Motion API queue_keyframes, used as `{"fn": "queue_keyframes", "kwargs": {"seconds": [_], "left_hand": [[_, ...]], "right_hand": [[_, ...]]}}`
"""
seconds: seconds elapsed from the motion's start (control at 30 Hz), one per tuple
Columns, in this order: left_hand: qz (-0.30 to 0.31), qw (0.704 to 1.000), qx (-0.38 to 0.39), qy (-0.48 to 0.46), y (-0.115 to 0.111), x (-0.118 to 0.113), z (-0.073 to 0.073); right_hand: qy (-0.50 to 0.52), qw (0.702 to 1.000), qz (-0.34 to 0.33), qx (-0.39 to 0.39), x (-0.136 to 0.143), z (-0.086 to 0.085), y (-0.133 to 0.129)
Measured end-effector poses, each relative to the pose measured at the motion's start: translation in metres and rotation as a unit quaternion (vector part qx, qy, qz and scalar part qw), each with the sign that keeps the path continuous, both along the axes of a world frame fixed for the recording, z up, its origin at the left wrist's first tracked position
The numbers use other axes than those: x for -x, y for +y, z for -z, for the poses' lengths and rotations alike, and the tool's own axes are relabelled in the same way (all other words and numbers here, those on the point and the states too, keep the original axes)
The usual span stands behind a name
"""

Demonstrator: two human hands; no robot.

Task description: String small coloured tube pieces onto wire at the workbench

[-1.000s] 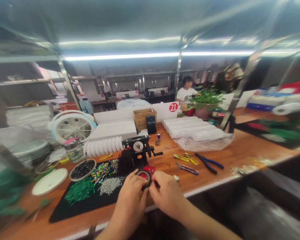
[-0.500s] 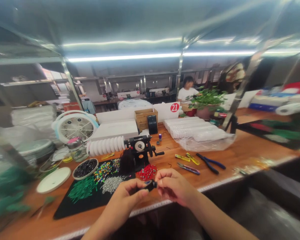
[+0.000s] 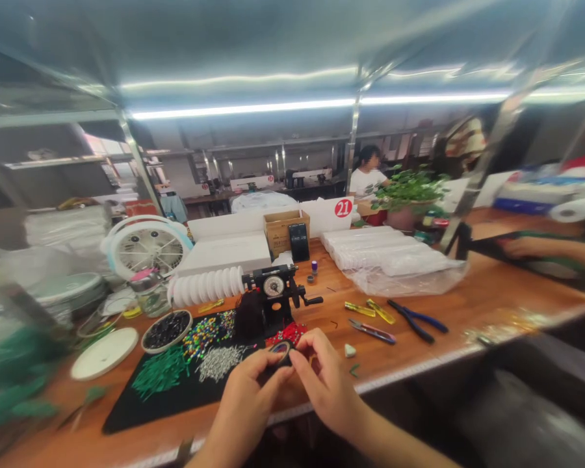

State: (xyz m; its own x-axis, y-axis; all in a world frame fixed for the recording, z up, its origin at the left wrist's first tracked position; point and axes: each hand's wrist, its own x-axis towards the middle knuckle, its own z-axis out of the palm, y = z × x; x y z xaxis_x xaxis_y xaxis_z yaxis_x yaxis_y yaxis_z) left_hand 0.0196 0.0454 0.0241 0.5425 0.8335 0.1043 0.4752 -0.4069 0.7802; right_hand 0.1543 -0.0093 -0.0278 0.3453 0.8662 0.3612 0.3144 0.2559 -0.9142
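Note:
My left hand [image 3: 250, 394] pinches a small black roll of tape [image 3: 281, 351] between thumb and fingers. The roll is tilted so its ring opening shows. On its right side, the bent fingers of my right hand [image 3: 327, 380] close on the roll's edge. Fingers partly cover the roll. Just behind my hands lies a pile of small red pieces [image 3: 285, 333]. Left of them, silver pieces [image 3: 219, 363] and green strips [image 3: 160, 372] rest on a black mat [image 3: 175, 406]. A small white piece [image 3: 350, 351] sits to the right of my right hand.
A hand-crank winding machine [image 3: 273, 289] carries white coils [image 3: 207, 286]. Snips [image 3: 373, 331], yellow-handled tools [image 3: 381, 311] and pliers [image 3: 416, 320] lie right. Behind are wrapped white rolls [image 3: 390, 257], a fan [image 3: 149, 247] and a phone-like black object [image 3: 299, 242]. Another person's hand [image 3: 531, 247] is at far right.
The roll has turned, so its opening now shows. My right hand has come left onto its edge, uncovering the white piece. Another person's arm has appeared at far right.

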Motion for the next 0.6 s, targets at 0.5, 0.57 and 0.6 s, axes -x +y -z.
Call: {"fn": "queue_keyframes", "kwargs": {"seconds": [0.5,0.57,0.6], "left_hand": [[0.155,0.979,0.13,-0.02,0.007,0.009,-0.006],[0.21,0.968,0.126,-0.059,0.01,0.017,-0.007],[0.231,0.963,0.117,-0.079,0.011,0.021,-0.007]], "right_hand": [[-0.076,0.993,-0.073,0.049,-0.037,-0.027,-0.005],[-0.033,0.992,-0.091,0.084,-0.05,-0.038,-0.007],[-0.015,0.991,-0.096,0.097,-0.057,-0.043,-0.007]]}}
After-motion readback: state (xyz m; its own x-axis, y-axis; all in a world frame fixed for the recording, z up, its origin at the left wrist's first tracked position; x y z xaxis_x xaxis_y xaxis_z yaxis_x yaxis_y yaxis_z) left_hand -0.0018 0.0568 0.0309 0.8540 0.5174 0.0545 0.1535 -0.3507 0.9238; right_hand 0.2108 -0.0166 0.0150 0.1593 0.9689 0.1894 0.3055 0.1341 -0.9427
